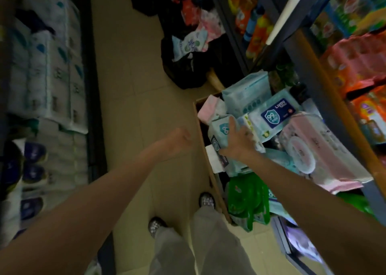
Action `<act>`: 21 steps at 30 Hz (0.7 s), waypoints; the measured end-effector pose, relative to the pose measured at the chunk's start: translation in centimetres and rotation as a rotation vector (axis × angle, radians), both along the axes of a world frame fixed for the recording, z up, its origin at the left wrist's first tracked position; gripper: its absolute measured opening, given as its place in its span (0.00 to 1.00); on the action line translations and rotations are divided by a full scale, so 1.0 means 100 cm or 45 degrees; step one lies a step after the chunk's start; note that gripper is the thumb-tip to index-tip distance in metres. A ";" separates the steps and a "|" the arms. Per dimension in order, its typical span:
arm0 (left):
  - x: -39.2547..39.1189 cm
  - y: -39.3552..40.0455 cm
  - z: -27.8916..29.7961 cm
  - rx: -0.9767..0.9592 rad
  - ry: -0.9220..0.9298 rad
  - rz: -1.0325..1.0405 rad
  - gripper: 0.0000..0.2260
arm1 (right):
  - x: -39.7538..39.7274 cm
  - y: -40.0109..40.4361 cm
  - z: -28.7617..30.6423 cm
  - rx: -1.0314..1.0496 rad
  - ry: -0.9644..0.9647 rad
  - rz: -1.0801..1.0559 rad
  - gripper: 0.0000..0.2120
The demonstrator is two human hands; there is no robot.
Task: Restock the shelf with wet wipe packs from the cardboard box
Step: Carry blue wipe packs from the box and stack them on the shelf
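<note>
Over the cardboard box (203, 149): right grip (240, 143) clamped on a blue wipe pack (219, 130).
Above the floor (135, 107): left grip (178, 139) curled together, empty.
Beside the box: shelf (325, 107).

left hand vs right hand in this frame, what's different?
The left hand is curled and holds nothing; the right hand grips a pale blue wet wipe pack. The left hand is over the floor; the right hand is inside the cardboard box. Both forearms are bare.
</note>
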State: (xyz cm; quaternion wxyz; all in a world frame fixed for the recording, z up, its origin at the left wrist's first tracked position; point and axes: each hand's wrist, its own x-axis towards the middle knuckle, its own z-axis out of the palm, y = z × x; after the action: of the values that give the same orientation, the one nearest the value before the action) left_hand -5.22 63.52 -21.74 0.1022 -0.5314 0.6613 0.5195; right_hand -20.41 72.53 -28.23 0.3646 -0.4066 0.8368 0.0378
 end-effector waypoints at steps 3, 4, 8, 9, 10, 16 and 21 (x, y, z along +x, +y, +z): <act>0.015 -0.003 -0.001 0.203 0.023 0.208 0.09 | -0.021 -0.010 0.038 -0.075 -0.309 -0.197 0.53; 0.020 -0.003 0.006 0.292 0.104 0.297 0.06 | -0.025 -0.015 0.054 -0.119 -0.463 -0.255 0.49; 0.042 -0.009 0.048 0.361 0.256 0.335 0.19 | -0.004 -0.050 0.132 -0.290 -1.053 -0.361 0.35; 0.050 -0.014 0.063 0.389 0.317 0.380 0.19 | 0.009 -0.062 0.151 -0.339 -1.117 -0.337 0.34; 0.061 -0.020 0.078 0.417 0.398 0.435 0.18 | 0.022 -0.074 0.169 -0.391 -1.195 -0.312 0.33; 0.178 -0.049 0.185 0.172 0.835 0.632 0.16 | 0.131 -0.127 0.274 -0.572 -1.592 -0.024 0.25; 0.298 -0.049 0.262 -0.240 0.954 0.707 0.31 | 0.248 -0.151 0.339 -0.694 -1.747 0.281 0.33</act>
State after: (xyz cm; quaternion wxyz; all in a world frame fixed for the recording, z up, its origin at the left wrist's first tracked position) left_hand 24.57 58.62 4.43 -0.3347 -0.4710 0.5299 0.6207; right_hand 4.39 57.47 5.68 0.6853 -0.4964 0.3555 -0.3970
